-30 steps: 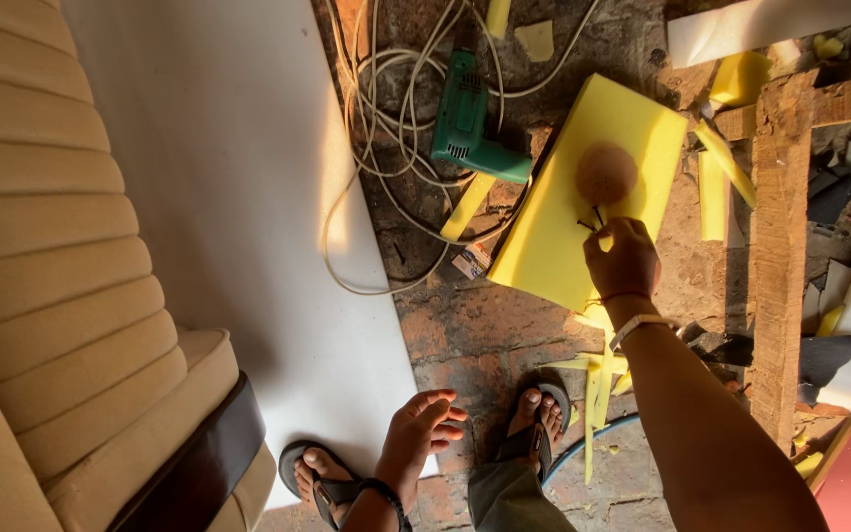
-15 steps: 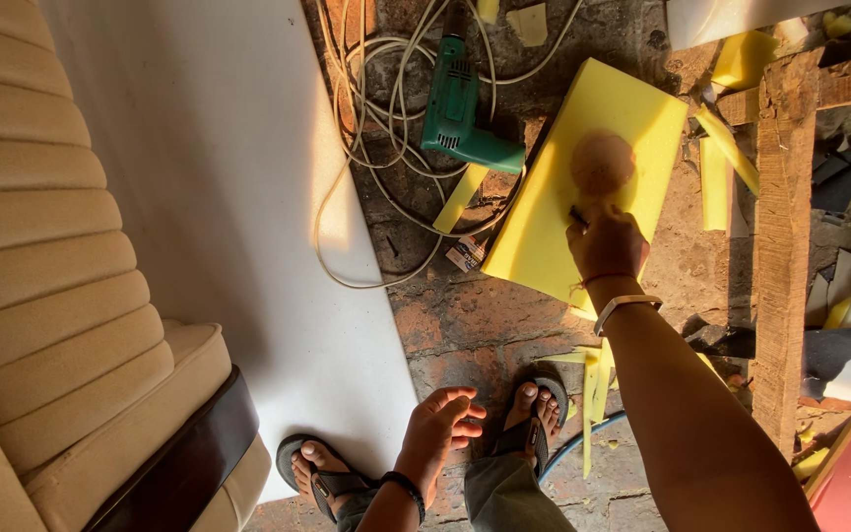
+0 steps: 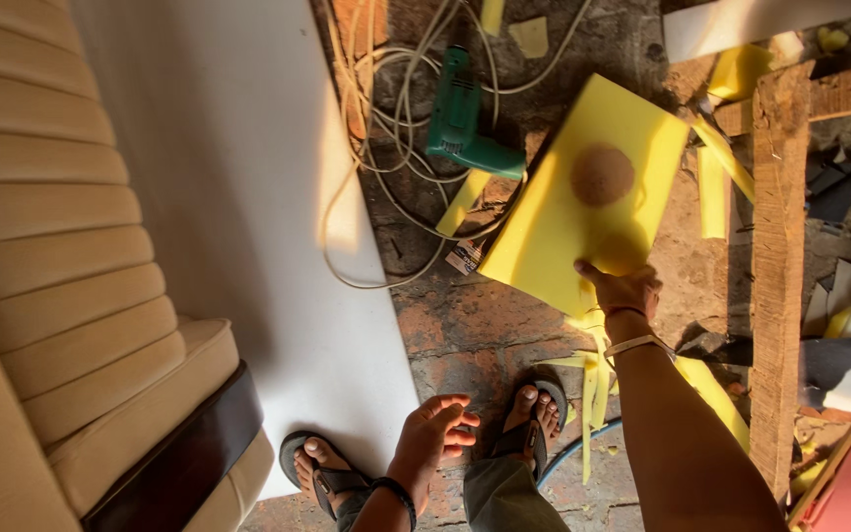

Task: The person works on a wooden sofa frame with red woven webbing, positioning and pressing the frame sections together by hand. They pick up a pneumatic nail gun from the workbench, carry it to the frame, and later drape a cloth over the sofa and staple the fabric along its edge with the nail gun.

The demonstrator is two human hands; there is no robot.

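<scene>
**Yellow foam slab in the right hand, left hand free**

The right hand (image 3: 624,289) grips a thick rectangular slab of bright yellow foam (image 3: 583,197) by its near lower edge, at about four o'clock in the view. The fingers are curled closed over that edge with the thumb pressed along the face, so the hold is a firm pinch; how far the fingertips wrap behind the foam cannot be told. A pale band sits on the wrist. The slab tilts up and away toward one o'clock, its far corner above a rough wooden beam (image 3: 775,276) that runs from two to five o'clock. A round brownish patch (image 3: 602,175) marks the foam's face.

As far as the view shows, the slab is lifted off the worn brick floor (image 3: 465,325) and is not set down on anything; thin yellow foam strips (image 3: 593,394) lie on the bricks below it, which suggests trimming has been done. Whether the slab itself is fully cut cannot be told.

The left hand (image 3: 437,426) hangs at six o'clock, above the sandalled feet, fingers loosely spread and slightly bent, holding and touching nothing.

Just beside the slab, at twelve o'clock, a green electric hand drill (image 3: 462,118) lies among loops of pale cable (image 3: 386,148). A large white sheet (image 3: 238,197) covers the floor from eleven to seven o'clock, and a cream ribbed upholstered seat cushion (image 3: 41,246) fills the nine o'clock side.
</scene>
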